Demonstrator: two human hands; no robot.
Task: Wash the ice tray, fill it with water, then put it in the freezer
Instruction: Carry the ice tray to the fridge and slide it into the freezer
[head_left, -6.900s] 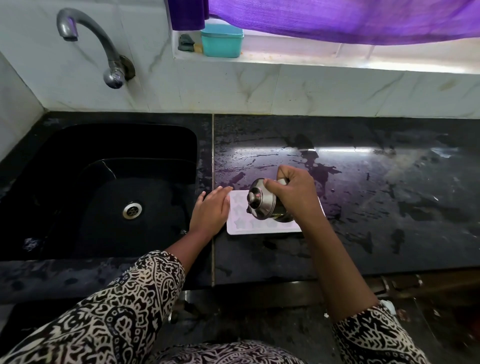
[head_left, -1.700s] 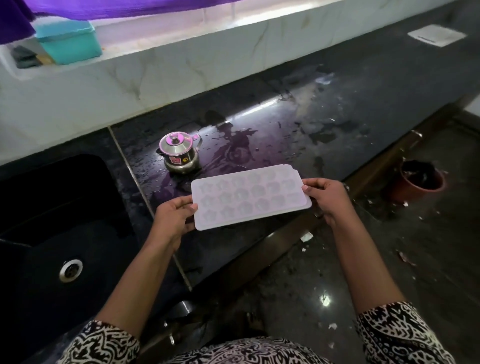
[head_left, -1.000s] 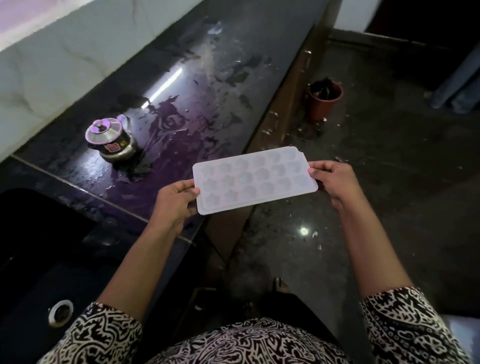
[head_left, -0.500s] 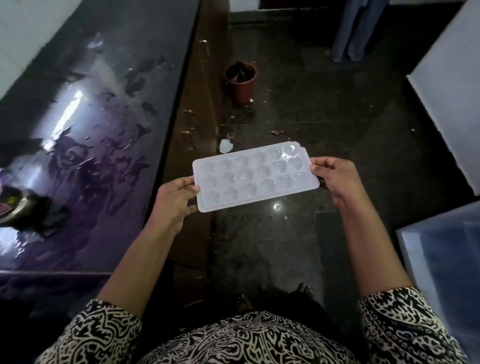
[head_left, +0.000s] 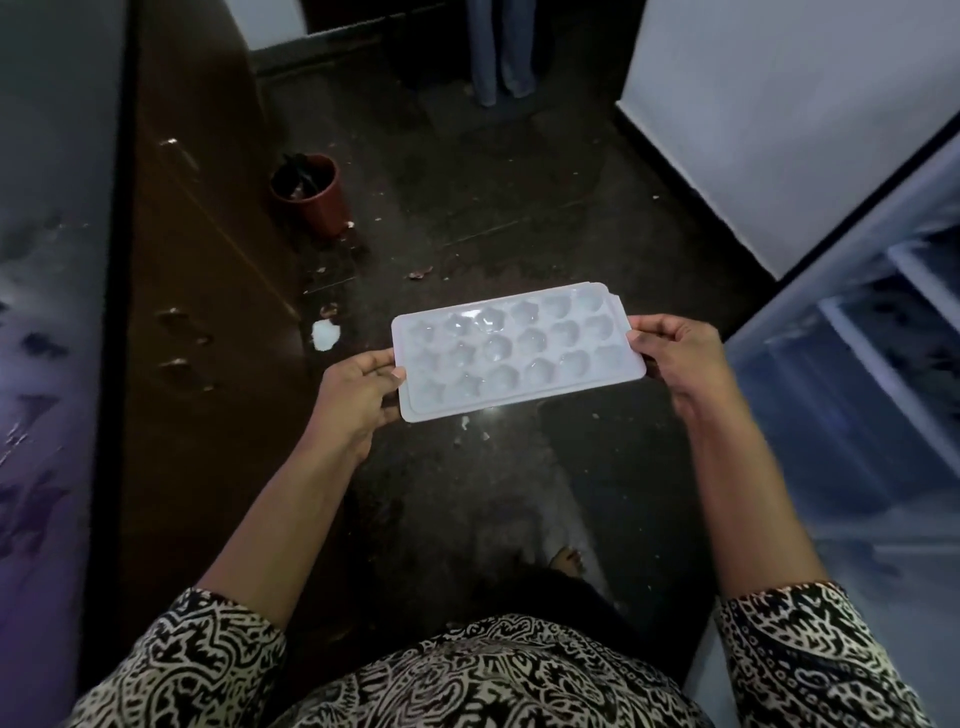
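Note:
A white ice tray (head_left: 514, 351) with several water-filled cells hangs level in the air above the dark floor. My left hand (head_left: 358, 392) grips its left short edge, thumb on top. My right hand (head_left: 675, 353) grips its right short edge. An open fridge (head_left: 872, 374) with pale blue-lit shelves stands at the right, close to my right hand.
The wet dark counter (head_left: 47, 312) and its brown cabinet front (head_left: 197, 291) run along the left. A red pot (head_left: 311, 192) stands on the floor by the cabinets, with scraps around it. A white wall (head_left: 779, 114) is at the upper right. Someone's legs (head_left: 501, 47) stand far ahead.
I have turned right, away from the counter, carrying the tray with both hands. The steel pot has left the view and the open fridge fills more of the right side.

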